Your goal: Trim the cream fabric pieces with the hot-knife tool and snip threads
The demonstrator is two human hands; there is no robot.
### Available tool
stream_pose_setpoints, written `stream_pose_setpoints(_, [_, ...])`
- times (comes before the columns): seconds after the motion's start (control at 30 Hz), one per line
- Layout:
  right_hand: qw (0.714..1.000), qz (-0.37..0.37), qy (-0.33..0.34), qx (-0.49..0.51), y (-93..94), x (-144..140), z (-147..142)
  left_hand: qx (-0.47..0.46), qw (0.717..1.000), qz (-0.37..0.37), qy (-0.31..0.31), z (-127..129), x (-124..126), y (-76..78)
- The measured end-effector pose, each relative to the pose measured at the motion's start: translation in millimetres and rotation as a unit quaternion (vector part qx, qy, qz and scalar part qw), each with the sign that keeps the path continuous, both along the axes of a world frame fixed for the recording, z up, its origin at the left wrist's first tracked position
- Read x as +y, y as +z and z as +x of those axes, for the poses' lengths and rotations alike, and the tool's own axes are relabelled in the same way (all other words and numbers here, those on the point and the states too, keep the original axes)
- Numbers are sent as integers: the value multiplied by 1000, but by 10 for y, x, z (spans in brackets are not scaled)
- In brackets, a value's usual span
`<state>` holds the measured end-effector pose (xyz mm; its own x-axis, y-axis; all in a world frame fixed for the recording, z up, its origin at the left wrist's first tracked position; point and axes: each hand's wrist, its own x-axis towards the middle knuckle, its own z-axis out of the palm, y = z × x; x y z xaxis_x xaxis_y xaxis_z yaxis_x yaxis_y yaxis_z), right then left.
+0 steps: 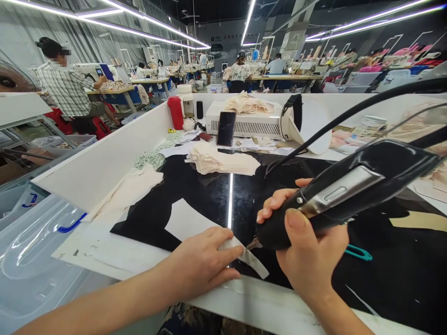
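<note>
My right hand (pixel 310 253) is closed around a thick black corded handheld tool (pixel 380 167) with a metal side plate. A narrow metal tip (pixel 254 244) points down-left from the tool and meets a white curved sheet piece (pixel 192 218). My left hand (pixel 204 258) lies flat with fingers outstretched, pressing on this piece beside the tip. Part of the piece is hidden beneath my fingers, and its narrow end (pixel 256 264) shows past the tip. Under it lies a glossy black sheet (pixel 387 274).
A stack of cream fabric pieces (pixel 223 160) lies ahead, with more pieces (pixel 129 186) at left. Behind stand a phone (pixel 226 128), a white vented box (pixel 258 124) and a red cup (pixel 175 113). A teal tool (pixel 359 252) lies at right. The black cable (pixel 349 122) arches overhead.
</note>
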<state>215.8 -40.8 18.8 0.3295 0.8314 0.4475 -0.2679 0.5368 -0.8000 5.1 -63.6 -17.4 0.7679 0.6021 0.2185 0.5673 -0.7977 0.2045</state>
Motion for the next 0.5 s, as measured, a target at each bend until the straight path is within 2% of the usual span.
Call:
stream_pose_setpoints(0.27, [1000, 10, -13, 3, 38, -10, 10, -7, 1000, 21, -22, 29, -5, 26])
stream_pose_setpoints(0.5, [999, 21, -20, 33, 146, 78, -13, -11, 999, 45, -28, 86, -1, -46])
